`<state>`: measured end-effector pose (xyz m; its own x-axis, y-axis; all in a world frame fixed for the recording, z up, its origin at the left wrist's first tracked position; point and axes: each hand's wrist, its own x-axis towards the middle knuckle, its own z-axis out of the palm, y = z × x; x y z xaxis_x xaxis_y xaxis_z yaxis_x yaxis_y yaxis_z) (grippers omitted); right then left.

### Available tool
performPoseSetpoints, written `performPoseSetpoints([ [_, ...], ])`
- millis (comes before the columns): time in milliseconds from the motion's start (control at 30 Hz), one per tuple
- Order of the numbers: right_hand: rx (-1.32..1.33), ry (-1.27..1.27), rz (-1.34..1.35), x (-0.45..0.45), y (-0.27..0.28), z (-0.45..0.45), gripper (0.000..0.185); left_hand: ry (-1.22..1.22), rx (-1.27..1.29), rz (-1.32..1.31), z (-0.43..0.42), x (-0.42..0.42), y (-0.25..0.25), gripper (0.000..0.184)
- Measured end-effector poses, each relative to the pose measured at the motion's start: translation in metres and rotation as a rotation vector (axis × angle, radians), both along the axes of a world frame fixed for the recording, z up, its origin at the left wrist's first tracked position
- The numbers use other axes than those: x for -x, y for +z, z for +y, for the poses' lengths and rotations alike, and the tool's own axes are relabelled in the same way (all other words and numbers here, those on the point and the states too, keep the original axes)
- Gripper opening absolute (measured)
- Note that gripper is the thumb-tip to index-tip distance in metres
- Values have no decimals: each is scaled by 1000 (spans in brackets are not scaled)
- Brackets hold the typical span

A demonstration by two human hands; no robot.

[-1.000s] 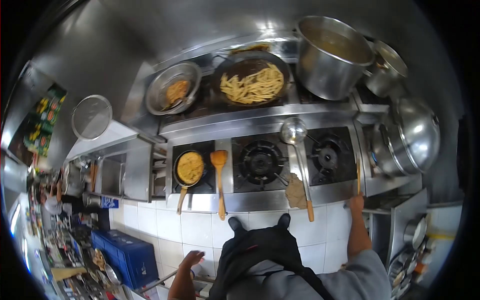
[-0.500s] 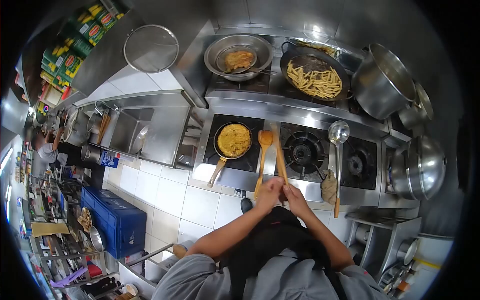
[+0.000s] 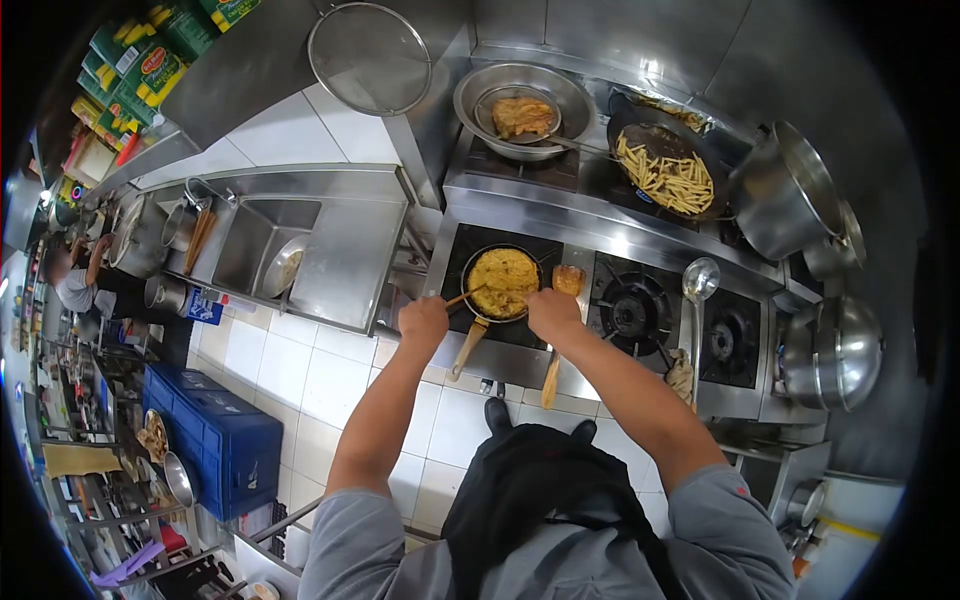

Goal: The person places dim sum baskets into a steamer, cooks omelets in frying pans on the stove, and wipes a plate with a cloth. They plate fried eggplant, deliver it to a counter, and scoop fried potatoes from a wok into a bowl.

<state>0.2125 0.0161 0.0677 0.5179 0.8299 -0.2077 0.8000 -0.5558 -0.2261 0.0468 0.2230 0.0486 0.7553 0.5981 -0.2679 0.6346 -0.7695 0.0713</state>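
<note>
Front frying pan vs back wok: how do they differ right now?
The frying pan is smaller, the wok wider. The frying pan holds one round yellow egg-like cake, nearly filling it; the wok, loose pale strips bunched to one side. Both are dark and hold food.

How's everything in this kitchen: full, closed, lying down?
Frying pan: uncovered, yellow food inside
Left hand: closed on a thin stick
Right hand: closed, at the pan's edge
Wok: uncovered, fries inside
Big pot: lid off
Wooden spatula: lying beside the pan
Ladle: lying across the stove
Cloth: crumpled
Blue crate: closed
Silver bowl: uncovered, strainer and fried food inside
</note>
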Motion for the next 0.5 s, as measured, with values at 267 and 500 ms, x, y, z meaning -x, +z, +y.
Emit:
performPoseSetpoints([
  [267,29,-18,-41,8,52,14,22,-117,-57,43,18,-22,60,21],
  [500,91,-96,-29,3,32,21,22,-92,12,108,58,-37,37,24],
])
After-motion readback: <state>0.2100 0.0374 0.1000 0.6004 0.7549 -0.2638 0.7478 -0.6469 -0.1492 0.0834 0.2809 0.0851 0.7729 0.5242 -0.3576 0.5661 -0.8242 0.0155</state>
